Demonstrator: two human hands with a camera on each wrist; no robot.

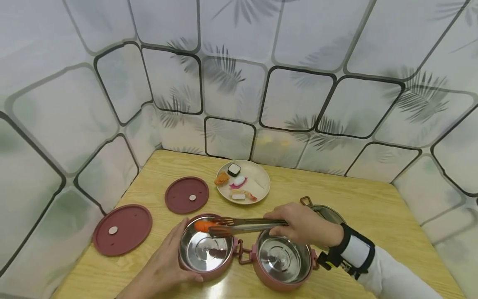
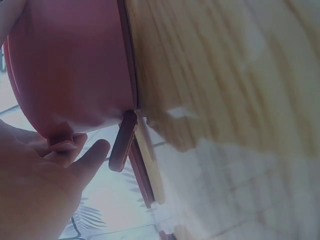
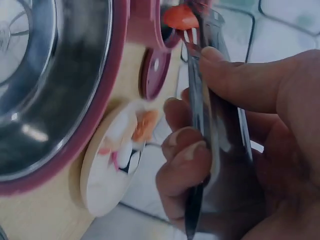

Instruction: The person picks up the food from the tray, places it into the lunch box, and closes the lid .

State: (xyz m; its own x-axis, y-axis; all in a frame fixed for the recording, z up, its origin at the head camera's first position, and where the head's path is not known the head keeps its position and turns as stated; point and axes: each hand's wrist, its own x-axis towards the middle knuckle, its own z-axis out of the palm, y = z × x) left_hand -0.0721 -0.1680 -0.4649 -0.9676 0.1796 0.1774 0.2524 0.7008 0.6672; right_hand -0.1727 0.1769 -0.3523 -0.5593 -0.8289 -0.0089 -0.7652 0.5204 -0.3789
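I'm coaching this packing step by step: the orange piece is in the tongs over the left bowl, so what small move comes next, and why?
Probably lower the metal tongs and release: the orange food piece hangs above the pink steel-lined left bowl, which the left hand steadies, while the right hand grips the tongs.

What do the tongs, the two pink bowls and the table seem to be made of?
Tongs: polished metal, likely steel, with bright glints, gripped by the right hand.
Left bowl, steadied by the left hand, and right bowl: mirror-like steel liners in matte pink shells, probably plastic.
Table: pale wood grain, smooth; possibly laminate.
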